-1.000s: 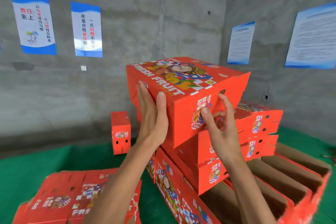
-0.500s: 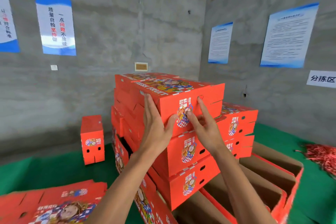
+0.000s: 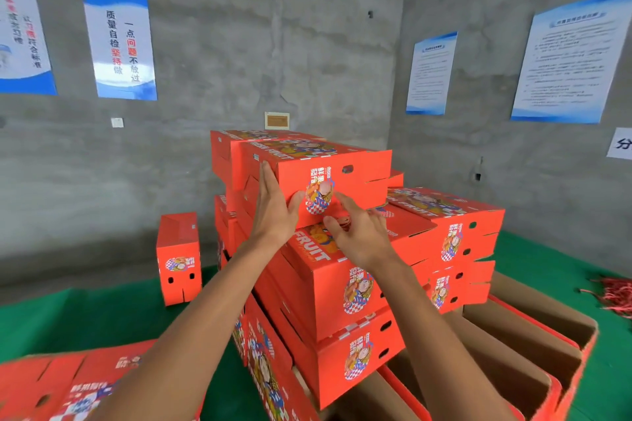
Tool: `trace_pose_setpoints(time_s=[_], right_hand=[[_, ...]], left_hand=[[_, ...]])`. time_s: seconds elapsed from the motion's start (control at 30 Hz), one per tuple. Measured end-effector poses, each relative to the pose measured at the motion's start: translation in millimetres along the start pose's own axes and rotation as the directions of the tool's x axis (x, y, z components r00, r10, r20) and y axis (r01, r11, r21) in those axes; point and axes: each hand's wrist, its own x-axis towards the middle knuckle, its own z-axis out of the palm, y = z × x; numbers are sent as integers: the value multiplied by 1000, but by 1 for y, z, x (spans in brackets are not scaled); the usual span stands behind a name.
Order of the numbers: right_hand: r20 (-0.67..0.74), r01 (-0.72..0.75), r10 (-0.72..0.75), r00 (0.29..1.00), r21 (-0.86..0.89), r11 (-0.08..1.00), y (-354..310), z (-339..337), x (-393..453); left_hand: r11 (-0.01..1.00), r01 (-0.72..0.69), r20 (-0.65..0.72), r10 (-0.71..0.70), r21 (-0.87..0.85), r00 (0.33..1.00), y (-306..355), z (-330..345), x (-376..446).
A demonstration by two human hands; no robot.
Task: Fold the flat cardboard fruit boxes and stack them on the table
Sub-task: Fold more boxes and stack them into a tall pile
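A folded red fruit box [image 3: 355, 174] sits on top of the stack of folded red boxes [image 3: 342, 287] in the middle. My left hand [image 3: 273, 208] lies flat against the top box's near left corner, fingers straight and thumb on its front face. My right hand [image 3: 359, 232] hovers just below the box's front face with its fingers spread and loosely bent, holding nothing. A pile of flat, unfolded boxes [image 3: 58, 383] lies at the lower left on the green table [image 3: 89, 321].
A second stack of folded boxes [image 3: 455, 236] stands to the right. Open boxes showing brown insides [image 3: 513, 352] lie at the lower right. One folded box [image 3: 179, 256] stands on end at the left. Concrete walls with posters close in behind. Red string [image 3: 612, 297] lies far right.
The folded box came down from the air onto the top of the stack. My right hand slid off its front face and drew back slightly; my left hand stays on the corner.
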Motion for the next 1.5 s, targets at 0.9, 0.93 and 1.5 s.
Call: trace_pose_setpoints(time_s=[0.9, 0.93, 1.5], right_hand=[[738, 179, -193, 647, 99, 979, -126, 354, -233], [774, 165, -157, 613, 68, 984, -122, 371, -250], [549, -547, 497, 672, -85, 833, -91, 412, -294]], left_hand=[[431, 469, 17, -750, 771, 662, -324, -249, -312], [389, 470, 32, -796, 792, 604, -340, -260, -328], [342, 94, 217, -761, 935, 612, -372, -310, -383]])
